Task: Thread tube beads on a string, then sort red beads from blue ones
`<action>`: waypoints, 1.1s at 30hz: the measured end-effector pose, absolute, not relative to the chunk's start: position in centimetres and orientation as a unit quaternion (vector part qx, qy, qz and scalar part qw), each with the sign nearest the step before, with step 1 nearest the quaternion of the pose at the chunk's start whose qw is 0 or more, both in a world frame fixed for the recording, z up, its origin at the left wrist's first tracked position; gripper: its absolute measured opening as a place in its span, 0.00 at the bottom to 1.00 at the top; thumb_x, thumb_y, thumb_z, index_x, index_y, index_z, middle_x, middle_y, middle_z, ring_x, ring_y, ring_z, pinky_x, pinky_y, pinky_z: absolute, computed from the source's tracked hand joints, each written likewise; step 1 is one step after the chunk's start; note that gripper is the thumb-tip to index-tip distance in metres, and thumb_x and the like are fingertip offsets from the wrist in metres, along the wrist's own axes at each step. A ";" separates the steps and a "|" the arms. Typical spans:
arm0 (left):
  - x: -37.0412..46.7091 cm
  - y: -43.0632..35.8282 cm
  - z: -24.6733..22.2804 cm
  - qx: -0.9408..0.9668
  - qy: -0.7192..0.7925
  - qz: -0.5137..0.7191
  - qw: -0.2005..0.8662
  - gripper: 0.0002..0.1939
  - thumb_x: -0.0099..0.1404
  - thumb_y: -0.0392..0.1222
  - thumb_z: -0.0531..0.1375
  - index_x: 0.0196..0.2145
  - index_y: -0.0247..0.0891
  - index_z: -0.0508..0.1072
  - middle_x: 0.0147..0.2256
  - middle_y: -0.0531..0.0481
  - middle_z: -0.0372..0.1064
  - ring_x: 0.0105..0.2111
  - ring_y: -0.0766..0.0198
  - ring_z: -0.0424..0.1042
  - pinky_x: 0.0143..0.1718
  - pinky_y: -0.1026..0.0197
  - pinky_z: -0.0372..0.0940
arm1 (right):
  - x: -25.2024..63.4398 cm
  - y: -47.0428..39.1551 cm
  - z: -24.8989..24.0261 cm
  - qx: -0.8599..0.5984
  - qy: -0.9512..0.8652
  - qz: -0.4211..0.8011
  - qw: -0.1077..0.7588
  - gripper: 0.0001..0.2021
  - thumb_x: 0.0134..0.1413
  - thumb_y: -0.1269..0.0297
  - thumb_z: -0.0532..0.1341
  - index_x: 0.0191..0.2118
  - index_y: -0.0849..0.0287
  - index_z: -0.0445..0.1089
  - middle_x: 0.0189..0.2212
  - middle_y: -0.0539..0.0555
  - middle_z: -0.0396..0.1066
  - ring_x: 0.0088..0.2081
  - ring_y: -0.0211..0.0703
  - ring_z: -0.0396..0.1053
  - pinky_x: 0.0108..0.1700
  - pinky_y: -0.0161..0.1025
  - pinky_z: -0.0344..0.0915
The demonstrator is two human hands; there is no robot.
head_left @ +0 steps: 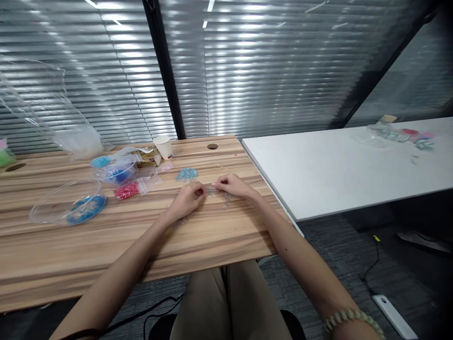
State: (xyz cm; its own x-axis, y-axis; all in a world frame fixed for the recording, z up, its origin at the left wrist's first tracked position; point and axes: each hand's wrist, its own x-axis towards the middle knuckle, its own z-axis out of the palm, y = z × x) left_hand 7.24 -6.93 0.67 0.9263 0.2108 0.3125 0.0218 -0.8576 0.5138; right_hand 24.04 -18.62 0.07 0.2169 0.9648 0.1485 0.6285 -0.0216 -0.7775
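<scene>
Over the wooden table, my left hand [187, 200] is closed in a pinch, its fingertips curled at small clear and bluish pieces. Just to its right, my right hand [231, 185] pinches too, the fingertips close to those of the left. What lies between the fingers is too small to name. Small clear pieces [225, 206] are scattered below my right hand, and more of them [184, 218] lie under my left wrist. A pile of light blue pieces [187, 174] sits behind my left hand.
Left on the wooden table [141, 241] are a bag of red pieces [126, 190], a plastic tub [130, 171], a clear lid with blue pieces [86, 209] and a paper cup [163, 147]. A white table [332, 165] adjoins at right, holding plastic bags [389, 132].
</scene>
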 end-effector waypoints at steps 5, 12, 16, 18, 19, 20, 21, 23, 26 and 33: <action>6.7 -7.8 1.4 0.939 -0.020 0.115 0.324 0.08 0.63 0.42 0.55 0.36 0.36 0.71 0.35 0.49 0.71 0.36 0.63 0.69 0.42 0.61 0.63 | 24.1 -18.4 -0.4 -0.673 -0.582 0.221 0.400 0.18 0.58 0.58 0.51 0.28 0.65 0.70 0.27 0.54 0.71 0.29 0.38 0.65 0.33 0.33 0.58; 6.7 -7.9 1.3 0.938 -0.084 0.049 0.332 0.20 0.65 0.43 0.54 0.53 0.39 0.66 0.52 0.45 0.66 0.52 0.59 0.65 0.55 0.56 0.57 | 24.2 -18.3 -0.7 -0.684 -0.559 0.217 0.416 0.18 0.60 0.57 0.49 0.29 0.64 0.69 0.28 0.54 0.71 0.30 0.38 0.66 0.35 0.34 0.60; 6.6 -7.7 1.2 0.952 -0.068 0.020 0.298 0.25 0.65 0.47 0.55 0.58 0.40 0.60 0.57 0.46 0.58 0.56 0.58 0.59 0.58 0.54 0.53 | 23.8 -18.0 -0.7 -0.672 -0.552 0.235 0.434 0.17 0.60 0.58 0.49 0.32 0.65 0.69 0.31 0.56 0.72 0.32 0.38 0.67 0.36 0.35 0.62; 6.5 -7.5 1.2 0.956 -0.065 0.013 0.286 0.26 0.65 0.48 0.54 0.59 0.40 0.58 0.58 0.46 0.56 0.57 0.58 0.57 0.58 0.55 0.52 | 23.5 -17.9 -0.7 -0.658 -0.552 0.258 0.442 0.18 0.61 0.57 0.49 0.34 0.65 0.70 0.33 0.57 0.72 0.33 0.39 0.68 0.36 0.35 0.63; 6.5 -7.5 1.1 0.957 -0.065 0.013 0.281 0.27 0.65 0.49 0.54 0.59 0.40 0.57 0.58 0.46 0.56 0.58 0.58 0.57 0.59 0.55 0.52 | 23.4 -17.9 -0.6 -0.653 -0.554 0.265 0.443 0.19 0.61 0.56 0.49 0.34 0.65 0.70 0.34 0.57 0.73 0.34 0.39 0.68 0.37 0.35 0.63; 6.5 -7.4 1.0 0.959 -0.065 0.011 0.277 0.27 0.66 0.49 0.53 0.60 0.40 0.56 0.58 0.46 0.55 0.58 0.59 0.57 0.59 0.56 0.51 | 23.2 -17.8 -0.6 -0.651 -0.555 0.266 0.444 0.19 0.61 0.56 0.49 0.34 0.65 0.70 0.34 0.57 0.73 0.34 0.39 0.68 0.37 0.35 0.64; 6.5 -7.2 1.0 0.960 -0.064 0.010 0.272 0.27 0.66 0.49 0.53 0.60 0.39 0.56 0.59 0.46 0.55 0.58 0.59 0.56 0.59 0.56 0.51 | 23.1 -17.8 -0.6 -0.650 -0.557 0.264 0.444 0.19 0.61 0.56 0.49 0.34 0.65 0.71 0.35 0.57 0.73 0.35 0.39 0.69 0.38 0.35 0.64; 6.5 -6.9 0.8 0.963 -0.063 0.002 0.262 0.27 0.66 0.51 0.52 0.60 0.39 0.56 0.59 0.46 0.55 0.58 0.59 0.56 0.59 0.56 0.50 | 23.0 -17.8 -0.6 -0.654 -0.556 0.258 0.444 0.19 0.61 0.56 0.49 0.35 0.65 0.71 0.35 0.58 0.73 0.36 0.40 0.69 0.40 0.36 0.64; 6.6 -6.4 0.8 0.965 -0.071 -0.002 0.251 0.28 0.66 0.52 0.51 0.60 0.38 0.56 0.59 0.45 0.55 0.58 0.59 0.56 0.59 0.57 0.50 | 23.1 -17.7 -0.7 -0.655 -0.552 0.251 0.450 0.19 0.62 0.56 0.49 0.36 0.65 0.71 0.36 0.58 0.73 0.37 0.40 0.70 0.42 0.37 0.64; 6.9 -5.3 0.8 0.971 -0.068 0.005 0.230 0.27 0.68 0.51 0.47 0.60 0.35 0.55 0.60 0.42 0.51 0.60 0.59 0.53 0.60 0.56 0.47 | 22.8 -17.7 -0.5 -0.632 -0.589 0.251 0.436 0.18 0.62 0.56 0.49 0.40 0.63 0.71 0.41 0.57 0.72 0.42 0.41 0.68 0.49 0.39 0.61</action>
State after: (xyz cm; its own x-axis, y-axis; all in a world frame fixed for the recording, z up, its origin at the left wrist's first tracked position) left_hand 6.91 -5.29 0.76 0.9906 -0.1303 0.0405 -0.1346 -0.8848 0.4462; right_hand 22.80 -17.67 -0.53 0.1796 0.9640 0.1961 0.5264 0.0742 -0.8470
